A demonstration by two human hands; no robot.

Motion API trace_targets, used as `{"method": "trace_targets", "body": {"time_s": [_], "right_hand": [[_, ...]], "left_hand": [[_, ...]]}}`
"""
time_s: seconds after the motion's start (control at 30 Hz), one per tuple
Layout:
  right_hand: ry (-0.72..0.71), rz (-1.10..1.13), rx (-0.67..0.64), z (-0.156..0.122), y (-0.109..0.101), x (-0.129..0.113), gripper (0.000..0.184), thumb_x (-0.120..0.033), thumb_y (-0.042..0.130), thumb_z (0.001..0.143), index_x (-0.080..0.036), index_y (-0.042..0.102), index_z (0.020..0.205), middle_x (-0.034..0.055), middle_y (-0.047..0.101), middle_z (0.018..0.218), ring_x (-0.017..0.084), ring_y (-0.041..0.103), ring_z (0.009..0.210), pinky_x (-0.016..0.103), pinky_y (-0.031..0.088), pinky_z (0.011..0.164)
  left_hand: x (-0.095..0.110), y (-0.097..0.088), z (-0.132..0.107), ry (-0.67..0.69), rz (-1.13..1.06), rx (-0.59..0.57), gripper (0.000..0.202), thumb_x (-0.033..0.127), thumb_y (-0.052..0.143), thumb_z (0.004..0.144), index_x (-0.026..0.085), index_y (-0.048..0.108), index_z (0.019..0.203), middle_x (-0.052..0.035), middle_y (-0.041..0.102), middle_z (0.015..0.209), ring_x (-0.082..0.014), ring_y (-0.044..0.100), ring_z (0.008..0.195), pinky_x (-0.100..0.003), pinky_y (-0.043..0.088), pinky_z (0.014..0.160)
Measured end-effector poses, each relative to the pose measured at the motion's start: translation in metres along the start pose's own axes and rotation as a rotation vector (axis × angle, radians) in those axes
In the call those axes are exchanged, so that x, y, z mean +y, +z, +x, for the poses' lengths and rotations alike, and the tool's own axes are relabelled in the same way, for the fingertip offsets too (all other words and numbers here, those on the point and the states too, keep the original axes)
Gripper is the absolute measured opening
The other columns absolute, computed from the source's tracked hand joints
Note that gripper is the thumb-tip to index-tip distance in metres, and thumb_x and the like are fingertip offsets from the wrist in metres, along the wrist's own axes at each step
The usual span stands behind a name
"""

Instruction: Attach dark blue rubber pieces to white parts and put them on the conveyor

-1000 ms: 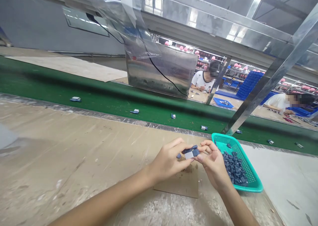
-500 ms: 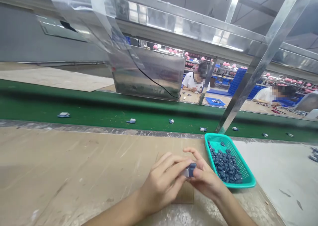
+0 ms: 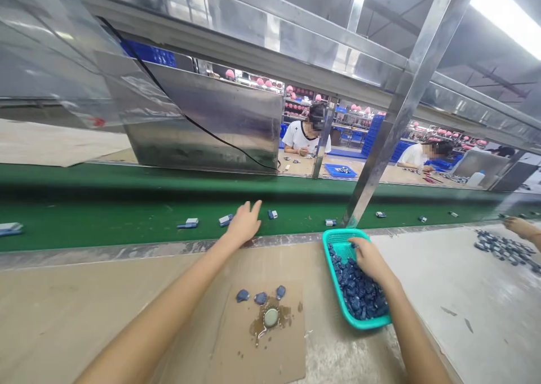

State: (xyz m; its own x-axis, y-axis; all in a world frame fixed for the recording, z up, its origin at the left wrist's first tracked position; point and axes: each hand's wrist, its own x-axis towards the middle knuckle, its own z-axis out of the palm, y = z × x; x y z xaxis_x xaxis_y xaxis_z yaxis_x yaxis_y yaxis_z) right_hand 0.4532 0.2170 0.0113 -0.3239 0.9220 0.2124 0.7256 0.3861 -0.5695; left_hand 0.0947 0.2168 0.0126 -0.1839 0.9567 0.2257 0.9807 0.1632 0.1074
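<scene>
**A green belt ran along a brown workbench in a factory room**

The belt (image 3: 127,204) crossed from nine to three o'clock beyond the workbench (image 3: 63,305), with blue-and-white pieces spaced along it. Past it, toward one o'clock, two people (image 3: 305,139) (image 3: 416,156) sat at another table (image 3: 384,174).

The left hand (image 3: 245,223) reached out over the belt's near edge, its fingers stretched and parted in a loose, released shape. One blue-and-white piece (image 3: 226,220) lay just beside it at nine o'clock, another (image 3: 273,214) near it at three.

The right hand (image 3: 368,255) dipped into the green basket (image 3: 338,305), fingertips toward its twelve o'clock end, above a heap of dark blue pieces (image 3: 359,294). Its fingers were bent; whether they had closed on a piece could not be told.

Between the arms, a small round cap (image 3: 271,317) sat in a stain on a cardboard sheet (image 3: 262,364). Three loose dark pieces (image 3: 260,298) lay at its ten, eleven and one o'clock. Toward three o'clock, another person's hand (image 3: 520,227) hung near a pile of pieces (image 3: 502,248).
</scene>
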Motion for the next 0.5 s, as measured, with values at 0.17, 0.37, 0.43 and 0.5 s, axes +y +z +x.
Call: {"method": "trace_targets", "body": {"time_s": [0.17,0.37,0.43,0.5], "right_hand": [[-0.011,-0.324,-0.139,0.000,0.015,-0.007,0.033,0.001,0.051,0.077,-0.005,0.056,0.110,0.0192,0.048,0.123,0.029,0.041,0.118,0.043,0.033,0.098],[0.097,-0.547,-0.183,0.017,0.007,-0.016,0.017,-0.021,0.057,0.087,-0.012,0.057,0.102,0.0084,0.055,0.111,0.024,0.053,0.100,0.044,0.045,0.085],[0.127,-0.561,-0.194,0.023,0.009,-0.018,0.019,-0.022,0.059,0.087,-0.012,0.057,0.102,0.0086,0.054,0.111,0.024,0.054,0.098,0.043,0.046,0.083],[0.146,-0.544,-0.200,0.026,0.012,-0.020,0.020,-0.023,0.059,0.087,-0.012,0.056,0.103,0.0086,0.055,0.110,0.023,0.054,0.097,0.043,0.047,0.082]], "left_hand": [[0.046,0.024,0.027,0.035,-0.051,-0.045,0.044,0.033,0.039,0.084,0.014,0.046,0.123,-0.0156,0.049,0.125,-0.0307,0.046,0.112,-0.036,0.039,0.086],[0.037,0.015,0.036,0.130,-0.138,-0.095,0.030,0.030,0.041,0.082,0.011,0.061,0.094,-0.0126,0.065,0.098,-0.0270,0.058,0.092,-0.029,0.044,0.072],[0.032,0.004,0.036,0.068,-0.242,-0.126,0.025,0.030,0.048,0.078,0.013,0.061,0.091,-0.0083,0.067,0.084,-0.0267,0.061,0.086,-0.028,0.045,0.064],[0.030,-0.012,0.026,-0.112,-0.591,-0.118,0.017,0.022,0.054,0.073,0.016,0.060,0.088,-0.0020,0.067,0.074,-0.0228,0.062,0.083,-0.025,0.046,0.061]]}}
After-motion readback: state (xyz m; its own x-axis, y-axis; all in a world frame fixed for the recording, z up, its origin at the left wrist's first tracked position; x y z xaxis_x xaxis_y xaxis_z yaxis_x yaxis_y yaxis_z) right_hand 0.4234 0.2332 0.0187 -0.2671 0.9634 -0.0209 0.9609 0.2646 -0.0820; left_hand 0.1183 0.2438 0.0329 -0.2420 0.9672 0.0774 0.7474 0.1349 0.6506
